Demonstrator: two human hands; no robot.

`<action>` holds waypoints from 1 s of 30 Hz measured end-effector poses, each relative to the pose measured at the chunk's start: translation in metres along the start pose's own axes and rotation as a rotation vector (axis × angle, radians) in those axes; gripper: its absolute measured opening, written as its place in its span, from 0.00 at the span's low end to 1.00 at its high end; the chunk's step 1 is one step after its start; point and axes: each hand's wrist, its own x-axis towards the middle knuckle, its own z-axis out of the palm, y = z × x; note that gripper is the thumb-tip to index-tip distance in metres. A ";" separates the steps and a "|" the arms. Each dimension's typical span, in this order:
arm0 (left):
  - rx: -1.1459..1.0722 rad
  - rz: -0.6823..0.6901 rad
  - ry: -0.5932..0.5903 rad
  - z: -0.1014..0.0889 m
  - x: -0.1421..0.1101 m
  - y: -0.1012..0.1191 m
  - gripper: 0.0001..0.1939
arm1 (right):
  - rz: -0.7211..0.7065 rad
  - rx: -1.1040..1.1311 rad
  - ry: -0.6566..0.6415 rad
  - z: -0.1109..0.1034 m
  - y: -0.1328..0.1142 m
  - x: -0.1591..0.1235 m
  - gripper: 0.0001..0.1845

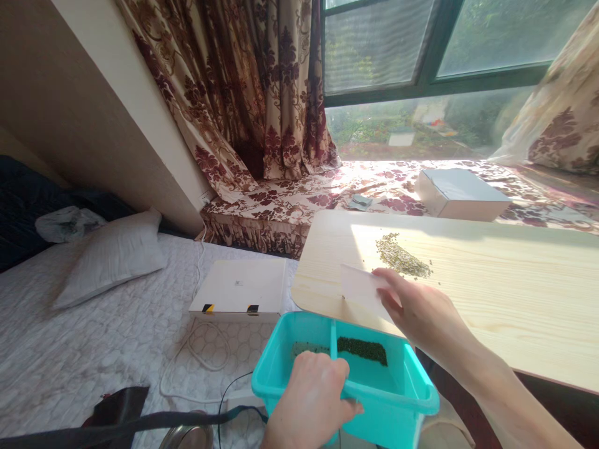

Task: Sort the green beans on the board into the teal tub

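Observation:
My right hand [418,305] pinches a white sheet of paper or card [360,287], its lower edge against the wooden tabletop near the front left. Behind the card lies a scattered pile of small greenish-brown grains [402,255]; a few loose bits lie around it. My left hand [311,396] is closed over the near rim and divider of a turquoise two-compartment bin [423,390], held just below the table's edge. Dark green grains [362,350] fill a strip of the right compartment. The left compartment has a thin scatter of grains [309,348], partly hidden by my left hand.
The pale wooden table [515,293] reaches right. Behind it, a white box [461,193] stands on the flower-patterned window seat. A flat white box [241,287], a cable [201,358] and a pillow [115,255] lie on the bed. A dark strap [154,424] crosses the lower left.

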 end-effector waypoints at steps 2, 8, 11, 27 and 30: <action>-0.003 -0.014 0.002 -0.001 -0.001 -0.001 0.16 | -0.010 0.010 0.002 0.000 0.000 0.000 0.19; -0.018 -0.039 -0.005 -0.004 -0.004 -0.006 0.15 | -0.015 0.016 0.012 -0.002 0.000 0.001 0.19; -0.026 -0.058 -0.007 -0.004 -0.005 -0.010 0.15 | -0.012 0.030 -0.025 -0.003 0.001 0.001 0.19; -0.057 -0.148 0.003 -0.009 -0.014 -0.023 0.12 | 0.008 0.122 -0.046 0.006 -0.006 0.008 0.19; -0.080 -0.171 0.007 -0.010 -0.018 -0.026 0.11 | 0.018 0.103 -0.087 0.013 -0.007 0.010 0.17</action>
